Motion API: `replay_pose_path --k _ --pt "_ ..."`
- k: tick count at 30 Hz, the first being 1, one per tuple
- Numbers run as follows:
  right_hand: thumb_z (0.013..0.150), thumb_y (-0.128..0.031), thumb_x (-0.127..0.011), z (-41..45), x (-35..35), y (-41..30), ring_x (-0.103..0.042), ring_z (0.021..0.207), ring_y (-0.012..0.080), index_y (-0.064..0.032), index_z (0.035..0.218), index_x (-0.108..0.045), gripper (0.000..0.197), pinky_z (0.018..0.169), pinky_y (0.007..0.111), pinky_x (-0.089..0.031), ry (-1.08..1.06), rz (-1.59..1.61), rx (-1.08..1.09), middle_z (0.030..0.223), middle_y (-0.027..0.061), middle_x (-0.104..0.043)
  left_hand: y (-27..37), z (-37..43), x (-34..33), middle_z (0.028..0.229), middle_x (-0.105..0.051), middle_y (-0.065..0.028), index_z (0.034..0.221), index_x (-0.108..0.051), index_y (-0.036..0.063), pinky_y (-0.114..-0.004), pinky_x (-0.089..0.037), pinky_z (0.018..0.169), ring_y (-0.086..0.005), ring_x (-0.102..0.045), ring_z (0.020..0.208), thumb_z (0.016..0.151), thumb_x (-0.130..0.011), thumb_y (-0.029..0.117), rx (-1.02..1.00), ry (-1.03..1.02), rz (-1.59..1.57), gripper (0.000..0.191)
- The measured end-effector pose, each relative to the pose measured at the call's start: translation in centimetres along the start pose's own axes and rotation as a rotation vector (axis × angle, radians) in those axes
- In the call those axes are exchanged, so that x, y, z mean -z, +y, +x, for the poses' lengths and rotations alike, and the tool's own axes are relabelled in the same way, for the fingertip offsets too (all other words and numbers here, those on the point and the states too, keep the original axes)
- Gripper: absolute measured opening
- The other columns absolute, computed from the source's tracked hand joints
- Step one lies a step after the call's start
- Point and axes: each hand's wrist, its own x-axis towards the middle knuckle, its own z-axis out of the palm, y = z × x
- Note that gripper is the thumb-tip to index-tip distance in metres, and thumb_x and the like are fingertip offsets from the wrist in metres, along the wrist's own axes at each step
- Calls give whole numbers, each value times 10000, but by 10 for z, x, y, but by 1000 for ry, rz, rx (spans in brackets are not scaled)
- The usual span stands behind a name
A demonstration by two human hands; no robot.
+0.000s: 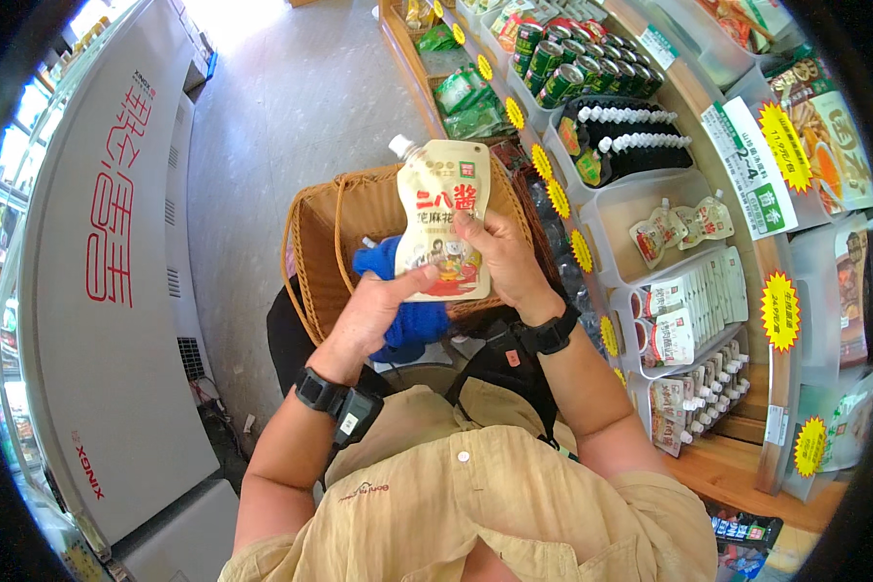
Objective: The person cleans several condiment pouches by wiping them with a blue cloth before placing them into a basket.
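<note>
Both of my hands hold a cream spouted sauce pouch [440, 174] above a wicker basket. It has a white cap at the upper left, printed writing and pictures. My left hand [363, 313] grips its lower left edge with the thumb across the front. On the right side, my right hand [509, 262] holds it with the thumb pressed on the printed face. Behind the pouch, the woven basket [313, 240] is partly hidden. Blue cloth [411, 331] shows under and beside my left hand.
To the right, a wooden shelf holds plastic bins. One bin [603, 240] contains a few similar pouches [705, 218]; others hold dark green cans [560, 86], black capped pouches [625, 131] and white packets [669, 338]. A white refrigerated cabinet [116, 349] stands left, beside grey floor [262, 109].
</note>
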Motion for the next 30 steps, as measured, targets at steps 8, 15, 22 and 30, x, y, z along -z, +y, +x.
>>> replay_pose_path --k 8,15,22,30 --pt "910 -168 -507 42 42 60 -608 798 131 22 994 -580 220 694 273 -506 158 38 -189 971 89 -625 17 -41 54 815 -618 -92 977 -578 13 -322 -529 605 -195 -615 665 827 -595 131 -11 332 -112 191" --pt "874 -148 -531 77 75 156 -560 846 169 38 1096 -530 289 711 310 -451 25 -620 -596 981 94 -595 21 -71 72 852 -614 -107 995 -562 0 -336 -540 633 -218 -625 717 832 -594 170 -11 418 -200 238" --pt "900 -210 -489 82 69 132 -575 874 208 5 1205 -448 376 694 361 -516 46 -819 -633 1020 92 -570 18 -71 76 886 -613 -119 1030 -555 -1 -346 -538 651 -231 -621 734 832 -580 162 1 414 -179 258" --pt "890 -238 -511 53 135 -19 -608 770 156 -41 1075 -515 270 638 319 -526 307 -433 -283 947 69 -600 4 -56 70 892 -605 -119 1051 -549 -4 -350 -515 675 -239 -608 735 800 -564 141 36 430 -160 291"
